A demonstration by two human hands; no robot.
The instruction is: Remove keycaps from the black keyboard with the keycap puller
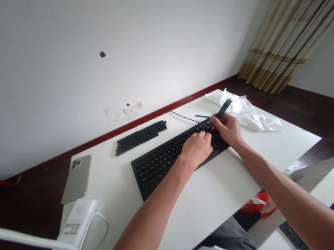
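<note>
A black keyboard (pixel 160 165) lies at a slant on the white table, its right part under my hands. My left hand (pixel 198 149) rests over the keyboard with its fingers curled down; whatever is between the fingertips is hidden. Beside it, at the keyboard's far right, my right hand (pixel 227 126) is closed around a thin, flat dark strip (pixel 225 107) that sticks up and to the right. Behind the keyboard lies a block of black keycaps (pixel 140 137) set close together in rows. A thin blue stick-like tool (pixel 202 116) lies near the back edge.
Crumpled white plastic wrapping (pixel 258 121) lies on the table's right side. At the left are a phone (pixel 76 179) face down and a white power strip (pixel 69 241) with cables. A black cord (pixel 184 116) runs from the keyboard toward the wall.
</note>
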